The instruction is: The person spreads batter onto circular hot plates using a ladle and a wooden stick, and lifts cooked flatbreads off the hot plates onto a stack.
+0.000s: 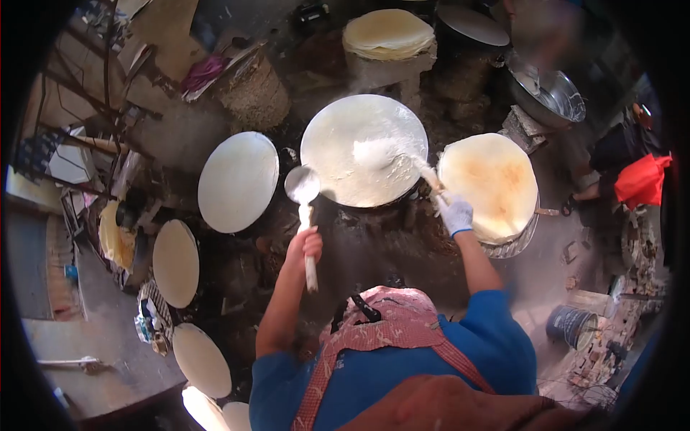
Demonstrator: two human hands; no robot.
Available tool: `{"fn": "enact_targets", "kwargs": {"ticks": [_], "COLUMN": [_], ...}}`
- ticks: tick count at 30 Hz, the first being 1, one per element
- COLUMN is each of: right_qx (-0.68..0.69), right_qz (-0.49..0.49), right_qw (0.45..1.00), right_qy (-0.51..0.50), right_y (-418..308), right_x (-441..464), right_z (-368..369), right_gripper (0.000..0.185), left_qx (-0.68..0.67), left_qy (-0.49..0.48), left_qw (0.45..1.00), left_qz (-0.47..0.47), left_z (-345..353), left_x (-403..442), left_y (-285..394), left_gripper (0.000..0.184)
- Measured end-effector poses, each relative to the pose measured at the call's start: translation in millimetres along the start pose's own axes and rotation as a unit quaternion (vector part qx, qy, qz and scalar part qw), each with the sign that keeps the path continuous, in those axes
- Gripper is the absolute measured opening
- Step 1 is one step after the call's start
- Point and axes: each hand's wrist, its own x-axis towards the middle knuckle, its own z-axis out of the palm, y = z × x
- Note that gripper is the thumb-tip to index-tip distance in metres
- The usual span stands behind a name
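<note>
My bare left hand (305, 248) is wrapped round the pale handle of a ladle (302, 184). The ladle's round bowl is raised beside the front left edge of a large round griddle (334, 133). A pale layer of batter covers the griddle, with a thicker white patch (379, 153) right of its middle. In a whitish glove, my right hand (456, 214) is closed on a batter-coated spreader (428, 173), whose far end reaches the batter at the griddle's right side. Close to this hand, a browned round flatbread (489, 188) lies on a wicker tray (514, 247).
Round pale discs stand along my left, the nearest being a white disc (239, 182). Behind the griddle, a flatbread stack (388, 34) rests on a stand. A metal basin (564, 100) sits back right, a bucket (571, 327) lower right, and a red cloth (642, 179) at far right.
</note>
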Motion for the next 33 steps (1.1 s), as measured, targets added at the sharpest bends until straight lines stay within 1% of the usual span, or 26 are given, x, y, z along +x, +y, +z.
{"fn": "enact_targets", "kwargs": {"ticks": [2,4,6,7,8,10,11,12,14,15,16,17,18,19,20,22,23,25,26,27,28,29,30,31,32,33], "right_qx": [-0.010,-0.017,-0.017,-0.019,-0.053,-0.124,-0.122,-0.119,-0.037,-0.001,0.015,0.031,0.047,0.083,0.076,0.055,0.028,0.000,-0.014,0.051,0.026,-0.010,-0.062,-0.060,-0.062,-0.083], "right_qz": [-0.006,-0.003,0.025,0.039,0.046,0.064,0.065,0.066,0.056,0.043,0.032,0.022,0.009,-0.031,-0.038,-0.049,-0.028,0.029,0.059,0.073,0.053,0.033,0.091,0.086,0.125,0.017], "right_qw": [1.000,0.999,0.998,0.994,0.995,0.990,0.990,0.990,0.998,0.999,0.999,0.998,0.998,0.991,0.990,0.991,0.994,0.990,0.987,0.981,0.985,0.993,0.994,0.994,0.989,0.989], "right_qy": [-0.010,-0.028,0.058,0.104,0.072,0.015,-0.012,-0.043,0.003,0.017,0.030,0.040,0.050,0.097,0.111,0.114,0.099,0.137,0.152,0.174,0.163,0.108,-0.023,-0.030,-0.046,0.118], "right_y": [-4.7,6.3,16.1,18.8,15.2,-10.1,-27.4,-44.5,-63.2,-61.9,-64.1,-67.2,-68.2,-69.0,-68.5,-70.7,-72.8,-81.6,-83.6,-82.6,-81.2,-78.3,-90.6,-74.5,-57.1,-31.0], "right_x": [-13.2,-21.2,-31.7,-35.4,-44.9,-70.3,-81.0,-89.5,-96.2,-97.1,-98.3,-104.4,-109.0,-114.6,-111.1,-128.3,-129.3,-121.8,-123.0,-117.9,-110.3,-107.1,-98.4,-95.6,-90.4,-85.9], "right_z": [-0.9,-2.9,-2.6,-3.5,-2.4,2.5,5.4,9.7,23.0,26.8,18.7,0.2,-17.1,-28.1,-21.5,-18.5,-17.8,-15.6,-15.6,-14.8,-19.7,-24.1,-39.7,-24.3,-10.2,10.3], "right_gripper": [0.026,0.026,0.023,0.023,0.023,0.022,0.022,0.022,0.022,0.021,0.020,0.019,0.018,0.016,0.016,0.015,0.014,0.015,0.015,0.016,0.017,0.022,0.032,0.037,0.041,0.044], "left_qx": [0.057,0.123,0.168,0.212,0.253,0.298,0.337,0.377,0.318,0.215,0.107,0.023,0.321,0.357,0.347,0.184,0.094,-0.073,-0.050,-0.024,0.001,0.122,0.236,0.334,0.330,0.293], "left_qy": [0.043,0.082,0.101,0.143,0.181,0.211,0.226,0.218,0.224,0.159,0.092,0.068,0.080,0.050,0.115,0.106,0.085,0.024,0.003,-0.022,-0.048,-0.087,-0.029,0.050,0.040,0.034], "left_qw": [0.997,0.984,0.969,0.949,0.926,0.900,0.877,0.864,0.895,0.954,0.989,0.997,0.933,0.911,0.907,0.972,0.991,0.995,0.996,0.997,0.997,0.988,0.971,0.936,0.936,0.948], "left_qz": [0.021,0.103,0.149,0.183,0.215,0.236,0.258,0.252,0.217,0.134,0.050,-0.031,0.144,0.202,0.209,0.103,0.042,-0.068,-0.074,-0.075,-0.067,-0.022,0.036,0.103,0.115,0.117], "left_z": [24.8,44.0,52.1,56.5,59.8,62.0,63.7,58.8,56.9,46.0,33.2,42.8,35.4,9.7,3.5,-14.2,-21.2,-6.7,-11.2,-14.4,-18.5,-24.4,-26.9,-30.2,-43.6,-58.6], "left_x": [28.0,50.9,69.2,77.7,86.6,103.8,115.1,127.6,142.7,140.2,127.3,84.3,41.2,16.5,-6.0,-23.0,-25.9,-34.1,-42.7,-51.4,-62.2,-77.0,-93.2,-109.9,-122.7,-133.3], "left_y": [1.7,-6.7,-13.5,-20.1,-28.1,-45.3,-55.6,-56.0,-63.6,-53.0,-35.4,-36.3,-53.3,-60.7,-77.8,-69.6,-69.2,-63.9,-64.1,-62.1,-60.6,-63.4,-68.3,-72.8,-71.2,-68.2], "left_gripper": [0.036,0.030,0.018,0.014,0.011,0.020,0.027,0.031,0.021,0.017,0.016,0.025,0.034,0.014,0.008,0.022,0.025,0.032,0.032,0.033,0.033,0.037,0.046,0.057,0.058,0.058]}}
